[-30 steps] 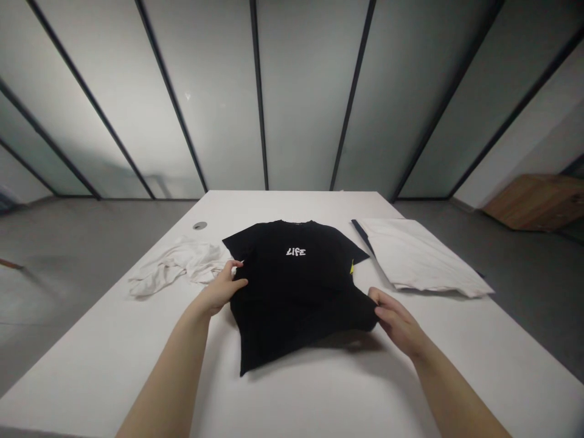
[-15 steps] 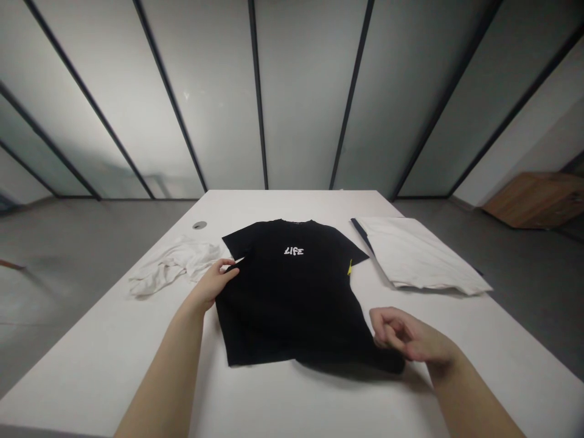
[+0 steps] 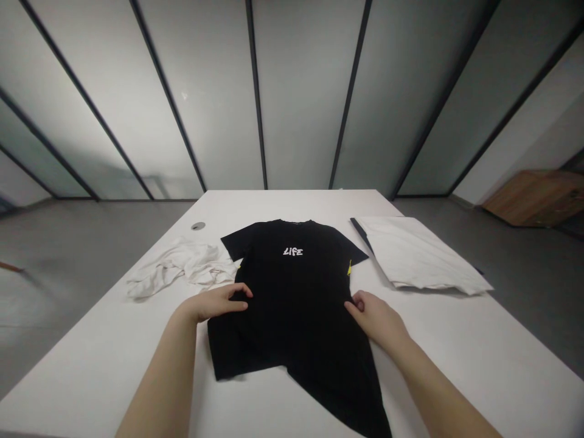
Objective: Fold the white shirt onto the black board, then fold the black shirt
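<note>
Black T-shirt: one, laid out on the white table, collar toward the far end, in front of the wearer of the camera.
White lettering: one line across the chest, uncovered.
Yellow marks: one under each sleeve; the one on the left hand's side shows now, with the hand gone from there.
Left hand: lower along the shirt's side than half a second ago; thumb and forefinger slightly parted over the black fabric. Whether cloth is pinched between them, I cannot tell.
Right hand: moved up from the lower corner to mid-side; fingers curled, thumb at the shirt's edge. A grip on the edge looks likely, but I cannot confirm it.
Hem: newly stepped; the right-hand portion now trails toward the near edge of view, its tip cut off, while the left-hand portion stops short.
Bearing on the work: the sides have both hands' attention; the lower part, to my judgement, lies less even than before.
Crumpled white cloth: one, left of the shirt, unmoved.
Folded white cloth: right of the shirt, something dark at its edge, unmoved.
</note>
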`<state>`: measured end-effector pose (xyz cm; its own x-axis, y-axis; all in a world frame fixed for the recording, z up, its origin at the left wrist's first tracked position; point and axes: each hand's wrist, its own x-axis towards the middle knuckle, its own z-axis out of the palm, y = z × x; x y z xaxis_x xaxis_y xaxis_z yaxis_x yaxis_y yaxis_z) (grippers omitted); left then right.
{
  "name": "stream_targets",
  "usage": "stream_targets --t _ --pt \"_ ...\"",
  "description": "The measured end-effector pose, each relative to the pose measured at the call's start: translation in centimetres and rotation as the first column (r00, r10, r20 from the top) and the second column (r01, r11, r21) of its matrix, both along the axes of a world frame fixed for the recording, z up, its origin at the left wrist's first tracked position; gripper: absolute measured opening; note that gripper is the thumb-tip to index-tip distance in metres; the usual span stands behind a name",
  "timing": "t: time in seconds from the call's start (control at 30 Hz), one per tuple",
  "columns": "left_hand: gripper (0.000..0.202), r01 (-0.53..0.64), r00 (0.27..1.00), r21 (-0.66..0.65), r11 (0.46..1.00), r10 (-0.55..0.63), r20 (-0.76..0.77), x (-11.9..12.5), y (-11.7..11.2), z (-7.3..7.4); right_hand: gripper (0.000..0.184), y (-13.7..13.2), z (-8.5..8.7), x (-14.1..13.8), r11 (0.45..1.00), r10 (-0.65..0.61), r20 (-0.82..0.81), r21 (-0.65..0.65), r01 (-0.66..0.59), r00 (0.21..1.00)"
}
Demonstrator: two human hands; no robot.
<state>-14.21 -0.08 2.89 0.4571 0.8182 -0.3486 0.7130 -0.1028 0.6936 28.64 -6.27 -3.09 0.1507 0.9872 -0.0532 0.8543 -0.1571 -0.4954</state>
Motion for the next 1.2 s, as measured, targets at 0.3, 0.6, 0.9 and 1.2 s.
stream_targets --t 0.3,0.6,0.9,1.2 --pt "0.041 0.112 0.985 -0.051 0.992 -0.104 0.136 0.7 0.6 -0.7 0.054 4.8 -1.5 -0.6 0.99 -0.115 -0.913 -0.073 0.122 0.39" --pt "0.049 -0.241 0.967 0.255 0.937 0.209 0.146 4.7 3.6 -4.7 0.07 17.1 -3.3 0.6 0.959 0.017 -0.483 0.256 0.123 0.876" --pt "0.051 -0.069 0.859 0.607 0.792 0.356 -0.367 9.3 10.3 -6.3 0.083 22.9 -0.8 -0.1 0.918 -0.042 -0.278 0.368 0.147 0.96" --pt "0.05 -0.202 0.764 0.583 0.787 0.499 -0.41 10.3 15.7 -6.2 0.081 15.6 -1.8 -10.5 0.998 -0.003 0.247 0.068 -0.014 0.969"
